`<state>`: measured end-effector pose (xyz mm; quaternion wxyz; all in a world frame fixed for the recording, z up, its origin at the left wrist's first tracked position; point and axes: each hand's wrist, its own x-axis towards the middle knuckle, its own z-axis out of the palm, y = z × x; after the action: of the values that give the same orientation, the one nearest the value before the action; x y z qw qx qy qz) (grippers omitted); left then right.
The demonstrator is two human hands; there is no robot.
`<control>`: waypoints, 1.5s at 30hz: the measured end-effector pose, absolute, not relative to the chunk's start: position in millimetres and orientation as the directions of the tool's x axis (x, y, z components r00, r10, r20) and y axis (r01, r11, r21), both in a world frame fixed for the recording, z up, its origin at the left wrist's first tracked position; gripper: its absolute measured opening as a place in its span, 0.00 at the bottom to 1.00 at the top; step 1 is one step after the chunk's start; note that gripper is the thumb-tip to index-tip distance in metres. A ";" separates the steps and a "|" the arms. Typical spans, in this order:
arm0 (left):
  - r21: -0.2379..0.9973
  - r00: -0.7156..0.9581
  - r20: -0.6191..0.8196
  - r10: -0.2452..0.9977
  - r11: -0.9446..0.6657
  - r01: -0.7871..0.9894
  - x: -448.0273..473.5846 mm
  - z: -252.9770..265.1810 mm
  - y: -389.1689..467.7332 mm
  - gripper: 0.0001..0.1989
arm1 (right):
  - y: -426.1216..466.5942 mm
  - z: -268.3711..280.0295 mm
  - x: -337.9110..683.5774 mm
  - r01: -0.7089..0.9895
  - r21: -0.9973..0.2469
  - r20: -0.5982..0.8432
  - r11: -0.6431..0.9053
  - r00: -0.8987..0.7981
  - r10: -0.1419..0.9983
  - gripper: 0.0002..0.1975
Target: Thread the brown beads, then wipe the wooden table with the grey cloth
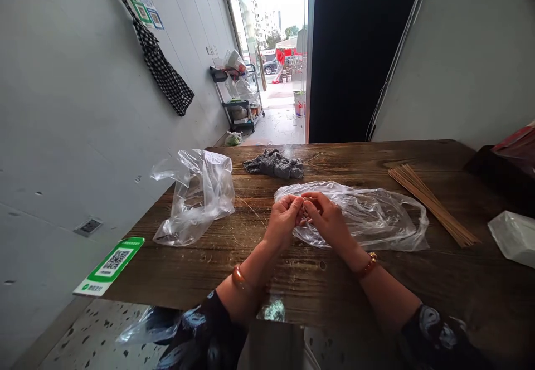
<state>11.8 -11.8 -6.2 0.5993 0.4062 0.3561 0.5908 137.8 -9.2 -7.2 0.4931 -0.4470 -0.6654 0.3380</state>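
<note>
My left hand (285, 214) and my right hand (326, 214) meet over the near left end of a clear plastic bag (368, 214) lying flat on the table. Fingers and thumbs of both are closed in a pinch, fingertips close together. Whatever they pinch is too small to make out. Left of my hands, a second crumpled clear plastic bag (200, 197) stands partly puffed up. Beyond them lies a bunched grey cloth (275, 164). A bundle of thin brown sticks (432, 205) rests to the right of the flat bag.
The dark wooden table (234, 269) carries small scattered bits. A green-and-white QR code card (111, 265) is at its left edge, a white plastic-wrapped block (514, 236) at the right. A loaded cart (238, 100) stands by the open doorway. A checked cloth (163, 63) hangs on the wall.
</note>
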 end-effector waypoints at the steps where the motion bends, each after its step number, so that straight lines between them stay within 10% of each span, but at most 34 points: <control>1: 0.910 0.052 0.058 0.997 -0.031 -0.414 11.5 -6.7 -11.5 0.21 | -9.4 -6.1 137.8 0.235 -0.903 0.342 0.359 -0.110 0.933 0.17; 8: 0.915 0.070 0.035 0.997 -0.004 -0.404 10.8 -10.5 -9.7 0.22 | -7.1 -4.7 139.2 0.037 -0.970 0.229 0.238 -0.169 0.959 0.15; 16: 0.919 0.075 0.010 0.997 0.021 -0.393 9.8 -13.9 -8.5 0.23 | -7.3 -5.6 143.1 0.346 -0.819 0.426 0.458 -0.168 0.889 0.10; 34: 0.950 0.070 0.002 0.998 0.020 -0.313 13.0 -7.3 -9.7 0.20 | 4.3 -9.8 154.3 0.271 -0.916 0.326 0.296 0.073 0.943 0.15; 45: 0.912 0.032 0.044 0.999 -0.027 -0.410 6.1 -2.3 -8.8 0.21 | 9.6 -3.2 174.0 0.541 -0.719 0.419 0.437 -0.164 0.893 0.12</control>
<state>6.1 -8.8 -2.3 0.5947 0.4033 0.3647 0.5923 174.0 9.6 -3.2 0.4236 -0.4883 -0.7341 0.2078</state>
